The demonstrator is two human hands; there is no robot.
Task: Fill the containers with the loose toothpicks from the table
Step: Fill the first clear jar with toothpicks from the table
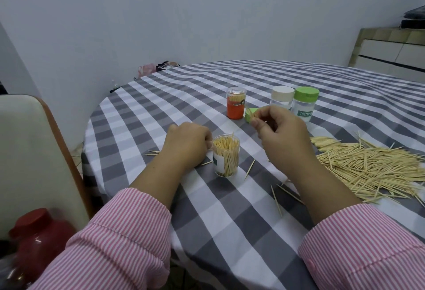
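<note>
An open clear container (226, 156), packed with upright toothpicks, stands in the middle of the table. My left hand (187, 143) rests fisted just left of it, fingers against its rim. My right hand (279, 128) hovers above and right of it, pinching a few toothpicks between thumb and fingers. A big heap of loose toothpicks (372, 167) lies to the right. A loose green lid (250, 115) peeks out behind my right hand.
Three more containers stand farther back: an orange one (235, 105), a white-lidded one (282, 97) and a green-lidded one (304, 104). Stray toothpicks (276, 200) lie on the checked tablecloth (207, 209). A chair (30, 151) and a red jar (36, 241) are at left.
</note>
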